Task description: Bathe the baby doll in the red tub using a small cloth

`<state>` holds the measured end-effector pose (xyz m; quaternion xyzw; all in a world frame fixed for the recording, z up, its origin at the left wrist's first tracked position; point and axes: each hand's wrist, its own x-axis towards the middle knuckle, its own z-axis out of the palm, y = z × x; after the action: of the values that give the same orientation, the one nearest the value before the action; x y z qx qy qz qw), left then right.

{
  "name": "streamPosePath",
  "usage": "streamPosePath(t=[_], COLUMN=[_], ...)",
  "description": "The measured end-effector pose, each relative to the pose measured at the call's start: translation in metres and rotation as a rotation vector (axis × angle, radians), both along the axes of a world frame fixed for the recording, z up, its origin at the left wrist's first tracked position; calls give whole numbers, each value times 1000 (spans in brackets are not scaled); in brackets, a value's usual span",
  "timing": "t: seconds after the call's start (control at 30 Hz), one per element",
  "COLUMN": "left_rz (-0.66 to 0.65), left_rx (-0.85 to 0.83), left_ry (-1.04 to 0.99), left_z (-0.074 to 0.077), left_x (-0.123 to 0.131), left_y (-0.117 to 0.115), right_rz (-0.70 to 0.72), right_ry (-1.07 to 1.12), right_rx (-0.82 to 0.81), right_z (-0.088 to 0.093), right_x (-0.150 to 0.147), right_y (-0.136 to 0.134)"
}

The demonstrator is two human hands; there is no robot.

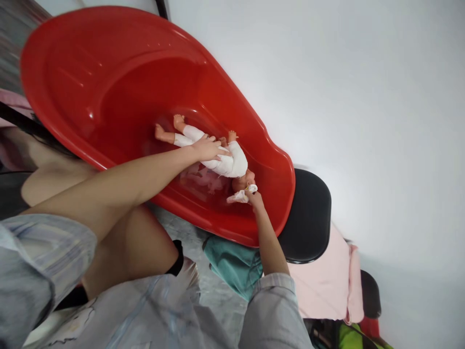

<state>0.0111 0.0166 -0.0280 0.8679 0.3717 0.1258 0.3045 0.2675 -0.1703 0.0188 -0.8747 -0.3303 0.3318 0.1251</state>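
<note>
Lengthwise along the floor of the red tub, a baby doll in white clothes, long axis running from upper left to lower right in the head view: bare feet toward the tub's wide, deep end, head toward the narrower end near the rim. Lying flat, one small arm raised beside the chest.

Underneath the narrow end, a black round seat; just beside it, a teal cloth hanging below the rim and a pink cloth draped further right. Behind everything, a plain white wall. Below, grey speckled flooring partly hidden by pale striped sleeves.

Laid across the doll's middle, the left hand, fingers stretched out nearly flat and close together, pressing on the white clothing rather than gripping. At the doll's head, the right hand, fingers pinched shut around a small white washcloth, the cloth touching the side of the head.
</note>
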Motion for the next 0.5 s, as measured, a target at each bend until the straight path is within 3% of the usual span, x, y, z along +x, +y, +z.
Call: streamPosePath(t=[0.13,0.3,0.4,0.5], left_rz=[-111,-156,-153,-168], left_rx=[114,178,184,188], left_ry=[193,273,267,271], left_z=[11,22,24,24], left_x=[-4,-8,-10,-10], left_y=[-2,-6,-7,-7], right_rz=[143,399,527,586], right_ry=[0,9,-7,-37], right_rx=[36,116,-84,-342], right_z=[-3,-15,-17,-7], right_x=[-9,-28,-31,-16], right_y=[-2,14,22,19])
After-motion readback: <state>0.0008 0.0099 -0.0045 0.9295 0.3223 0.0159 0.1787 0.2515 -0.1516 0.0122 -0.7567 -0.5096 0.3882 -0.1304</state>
